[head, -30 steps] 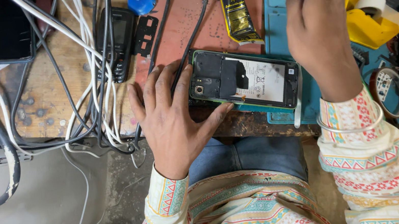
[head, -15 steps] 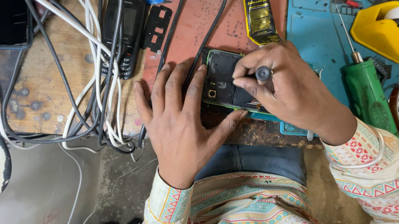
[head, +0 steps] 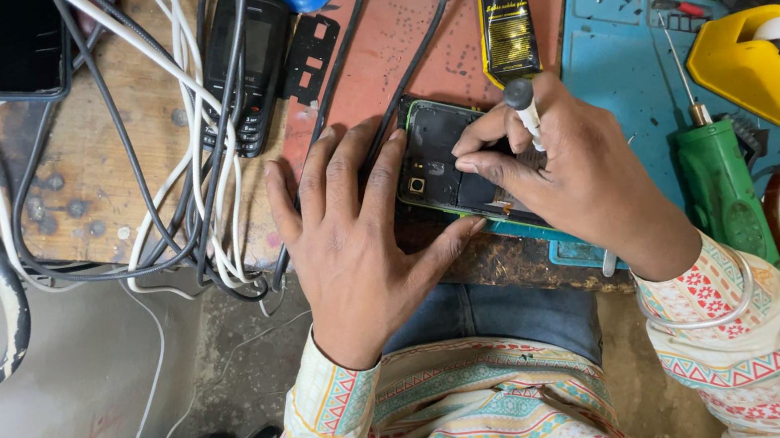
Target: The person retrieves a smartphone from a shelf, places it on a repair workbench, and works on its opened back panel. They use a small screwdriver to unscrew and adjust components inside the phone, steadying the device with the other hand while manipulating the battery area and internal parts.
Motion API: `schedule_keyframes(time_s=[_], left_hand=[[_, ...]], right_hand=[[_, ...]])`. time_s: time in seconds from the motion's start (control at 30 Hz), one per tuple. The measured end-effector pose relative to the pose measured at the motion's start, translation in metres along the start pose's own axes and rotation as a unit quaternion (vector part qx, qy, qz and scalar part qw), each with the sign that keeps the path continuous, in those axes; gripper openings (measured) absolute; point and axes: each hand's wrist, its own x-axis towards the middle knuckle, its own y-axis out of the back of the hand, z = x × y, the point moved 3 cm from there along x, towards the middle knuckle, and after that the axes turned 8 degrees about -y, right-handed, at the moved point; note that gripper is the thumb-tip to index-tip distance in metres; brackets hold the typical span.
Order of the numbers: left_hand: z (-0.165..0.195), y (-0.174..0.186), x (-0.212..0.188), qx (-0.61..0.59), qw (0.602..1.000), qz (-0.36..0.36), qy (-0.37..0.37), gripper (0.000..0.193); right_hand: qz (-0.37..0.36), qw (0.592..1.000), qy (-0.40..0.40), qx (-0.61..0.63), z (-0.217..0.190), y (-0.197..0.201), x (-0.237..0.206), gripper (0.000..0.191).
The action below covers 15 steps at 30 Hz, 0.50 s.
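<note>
An opened dark phone (head: 443, 167) with a green-edged frame lies on the bench edge, back cover off. My left hand (head: 353, 244) rests flat beside it, fingers spread, thumb pressed along the phone's near edge. My right hand (head: 566, 181) grips a small white-handled screwdriver (head: 524, 111) upright, its tip down on the phone's inner face. The right hand covers the phone's right half.
A yellow-black glue tube (head: 504, 13) lies on a red mat (head: 406, 36). Farther right sit a teal mat (head: 619, 48), a green-handled tool (head: 722, 185) and a yellow tape dispenser (head: 761, 65). At left are a keypad phone (head: 250, 67) and tangled cables (head: 195, 184).
My right hand came down from raised near the tape dispenser onto the phone with the screwdriver. The left hand stayed flat by the phone.
</note>
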Motion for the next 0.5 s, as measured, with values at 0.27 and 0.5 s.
schedule_keyframes(time_s=[0.27, 0.5], left_hand=[[-0.001, -0.001, -0.002, -0.001, 1.000, 0.010, -0.002, 0.083], [0.000, -0.001, -0.002, -0.002, 1.000, 0.008, -0.002, 0.082]], right_hand=[[-0.007, 0.998, -0.047, 0.044, 0.002, 0.003, 0.002, 0.041], [-0.017, 0.987, -0.025, 0.160, 0.018, 0.014, -0.009, 0.014]])
